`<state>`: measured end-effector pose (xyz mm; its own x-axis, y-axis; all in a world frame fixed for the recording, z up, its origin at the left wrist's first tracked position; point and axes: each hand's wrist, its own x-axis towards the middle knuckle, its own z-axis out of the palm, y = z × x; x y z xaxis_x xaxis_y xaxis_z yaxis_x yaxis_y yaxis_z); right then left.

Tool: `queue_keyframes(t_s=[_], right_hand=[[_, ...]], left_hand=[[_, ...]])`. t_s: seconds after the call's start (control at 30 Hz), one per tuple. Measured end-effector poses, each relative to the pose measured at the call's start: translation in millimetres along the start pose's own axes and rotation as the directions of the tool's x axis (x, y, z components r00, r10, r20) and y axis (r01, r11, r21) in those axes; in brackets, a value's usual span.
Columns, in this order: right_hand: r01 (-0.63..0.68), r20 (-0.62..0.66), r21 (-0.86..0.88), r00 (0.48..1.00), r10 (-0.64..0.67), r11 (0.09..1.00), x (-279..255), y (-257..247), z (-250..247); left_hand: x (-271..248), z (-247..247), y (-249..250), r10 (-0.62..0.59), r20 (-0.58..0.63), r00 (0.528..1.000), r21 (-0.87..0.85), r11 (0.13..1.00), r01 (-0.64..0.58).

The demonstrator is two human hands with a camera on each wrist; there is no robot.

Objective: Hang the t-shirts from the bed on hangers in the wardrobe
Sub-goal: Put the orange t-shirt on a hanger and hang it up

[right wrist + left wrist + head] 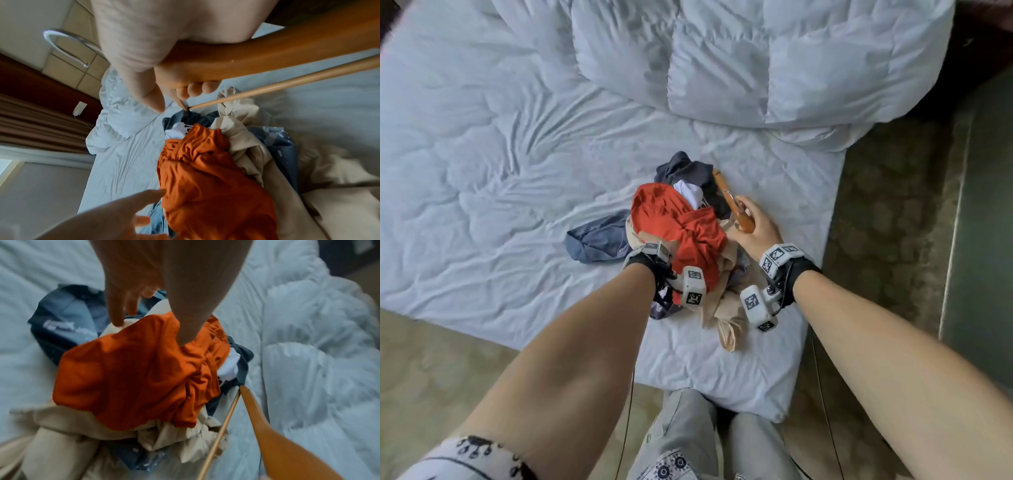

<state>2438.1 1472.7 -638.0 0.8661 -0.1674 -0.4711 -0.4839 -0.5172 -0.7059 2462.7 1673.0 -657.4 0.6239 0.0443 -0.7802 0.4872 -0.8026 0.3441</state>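
Note:
A heap of t-shirts lies near the bed's front right corner, with an orange t-shirt on top. A beige one, a blue one and a dark navy one lie under and around it. My left hand reaches into the heap with straight fingers, the thumb pressing on the orange t-shirt; in the head view that shirt hides this hand. Just right of the heap, my right hand grips a wooden hanger by its shoulder; the metal hook points away.
A white sheet covers the bed, and a bunched white duvet fills its far right part. Patterned carpet runs along the right side, with a dark piece of furniture beyond it. My legs stand at the bed's near edge.

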Motion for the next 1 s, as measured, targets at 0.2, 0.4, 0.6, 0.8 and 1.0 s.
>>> queue_keyframes(t_s=[0.2,0.4,0.6,0.8,1.0], right_hand=[[-0.097,0.038,-0.060,0.994,0.099,0.993,27,19,17],[-0.153,0.124,-0.146,0.977,0.171,0.977,42,30,37],[-0.143,0.267,-0.131,0.948,0.174,0.981,36,24,49],[-0.163,0.243,-0.130,0.951,0.191,0.978,29,-20,19],[-0.127,0.086,0.118,0.989,0.117,0.985,0,-59,-34]], left_hand=[[36,18,-24,-0.091,0.122,0.988,-0.057,0.993,0.099],[43,19,-29,-0.308,-0.032,0.951,-0.434,0.861,0.264],[34,-1,-8,-0.192,-0.133,0.972,-0.580,0.811,0.081],[-10,-38,50,-0.002,0.063,0.998,-0.709,0.703,0.046],[-66,-61,75,0.180,0.007,0.984,-0.794,0.598,-0.104]])
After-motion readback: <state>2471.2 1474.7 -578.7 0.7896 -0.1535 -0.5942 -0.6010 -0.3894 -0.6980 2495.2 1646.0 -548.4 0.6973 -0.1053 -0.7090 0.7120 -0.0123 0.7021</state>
